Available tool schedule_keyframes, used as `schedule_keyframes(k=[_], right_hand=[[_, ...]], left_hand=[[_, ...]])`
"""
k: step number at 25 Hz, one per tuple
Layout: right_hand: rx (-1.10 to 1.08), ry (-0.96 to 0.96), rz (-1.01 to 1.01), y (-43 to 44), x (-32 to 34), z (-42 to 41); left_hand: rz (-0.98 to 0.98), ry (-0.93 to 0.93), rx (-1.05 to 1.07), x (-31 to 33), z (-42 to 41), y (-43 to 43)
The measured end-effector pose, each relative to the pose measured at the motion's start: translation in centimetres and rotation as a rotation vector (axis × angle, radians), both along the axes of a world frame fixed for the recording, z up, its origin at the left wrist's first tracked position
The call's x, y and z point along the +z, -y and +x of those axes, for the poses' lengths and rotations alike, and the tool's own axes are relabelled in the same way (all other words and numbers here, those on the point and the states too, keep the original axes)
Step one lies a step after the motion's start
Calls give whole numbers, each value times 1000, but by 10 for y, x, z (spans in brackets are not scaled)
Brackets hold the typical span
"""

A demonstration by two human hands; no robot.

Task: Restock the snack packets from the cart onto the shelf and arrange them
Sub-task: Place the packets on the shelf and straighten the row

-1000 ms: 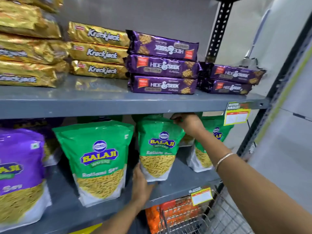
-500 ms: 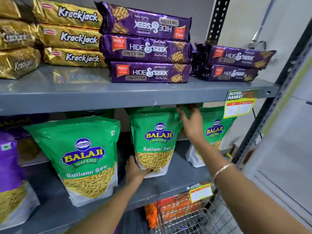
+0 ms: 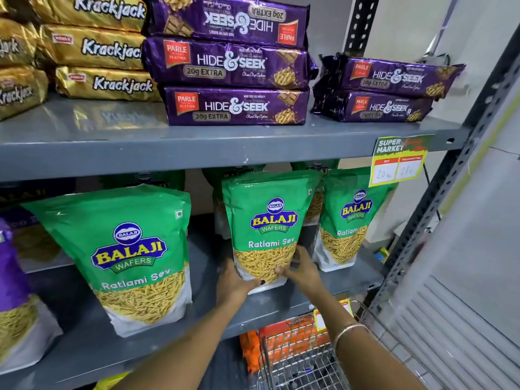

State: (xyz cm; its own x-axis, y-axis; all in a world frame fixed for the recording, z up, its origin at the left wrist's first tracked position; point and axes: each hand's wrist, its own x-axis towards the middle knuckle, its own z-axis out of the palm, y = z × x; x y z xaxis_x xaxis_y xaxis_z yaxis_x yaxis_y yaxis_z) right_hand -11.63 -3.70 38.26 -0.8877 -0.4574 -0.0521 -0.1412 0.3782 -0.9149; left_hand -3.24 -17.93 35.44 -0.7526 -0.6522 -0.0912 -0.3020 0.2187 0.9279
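A green Balaji Ratlami Sev packet (image 3: 270, 220) stands upright in the middle of the lower grey shelf (image 3: 349, 280). My left hand (image 3: 235, 281) grips its bottom left corner and my right hand (image 3: 302, 268) grips its bottom right corner. A larger-looking green packet (image 3: 129, 249) stands to its left and another green packet (image 3: 351, 220) to its right, with more green packets behind them. The wire cart (image 3: 306, 364) sits below the shelf at the bottom right, with orange packets (image 3: 284, 336) behind its mesh.
The upper shelf (image 3: 197, 149) carries stacked purple Hide & Seek packs (image 3: 233, 63), a second purple stack (image 3: 388, 88) and gold Krackjack packs (image 3: 92, 46). A purple packet (image 3: 11, 274) stands at far left. A yellow price tag (image 3: 398, 161) hangs by the dark upright post (image 3: 439, 198).
My right hand came down from the packet's top edge to its bottom right corner. The left hand stayed at the bottom left. The view has moved closer to the shelf.
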Motion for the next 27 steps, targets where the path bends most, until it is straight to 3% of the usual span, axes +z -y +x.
schedule_keyframes(k=[4,6,8,10,13,17,24,27], right_hand=[[-136,-85,4,3,1,13],[-238,-211,36,8,0,36],[-144,-292,123,23,-1,63],[33,-265,157,53,-3,88],[249,-79,64,102,-9,111],[282,17,57,144,-22,127],[245,54,69,151,-62,97],[243,36,34,145,-46,107]], left_hand=[[-53,-22,-26,4,11,-8],[-172,-65,1,3,36,-13],[-365,-146,52,-4,73,-16],[-490,-214,232,-11,115,-1],[-402,-170,588,-22,151,64],[-91,-116,351,-9,172,123],[-19,-84,299,-8,158,119],[-15,-83,266,-10,161,119]])
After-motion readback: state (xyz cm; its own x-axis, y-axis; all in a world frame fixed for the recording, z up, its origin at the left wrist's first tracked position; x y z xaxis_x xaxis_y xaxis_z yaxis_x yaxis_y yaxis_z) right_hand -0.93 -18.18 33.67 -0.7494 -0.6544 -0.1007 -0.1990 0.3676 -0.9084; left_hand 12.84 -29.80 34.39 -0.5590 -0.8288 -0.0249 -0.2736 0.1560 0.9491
